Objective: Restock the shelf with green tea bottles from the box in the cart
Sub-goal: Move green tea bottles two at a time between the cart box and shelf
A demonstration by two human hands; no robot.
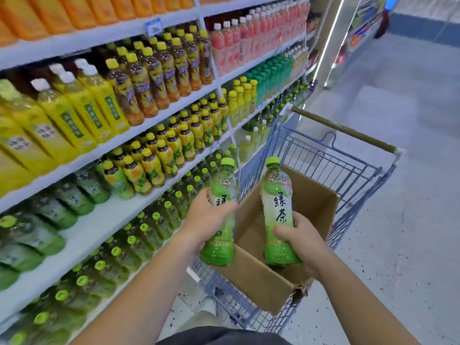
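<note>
My left hand [206, 217] grips a green tea bottle [220, 245] around its middle, held upright at the left edge of the cart. My right hand [302, 239] grips a second green tea bottle [276, 195] by its lower half, upright over the open cardboard box [263, 277]. Both bottles have light green caps and green-white labels. The box sits in the blue wire cart [331, 165]; little of its inside shows. Rows of green-capped tea bottles [139, 240] fill the low shelf on the left.
White shelves [82, 235] run along the left, holding yellow, brown, pink and orange drinks above the green tea rows. The cart's handle [346, 128] points away from me. Grey speckled floor [410, 220] lies to the right, and a glass-fronted cabinet [358, 38] stands far back.
</note>
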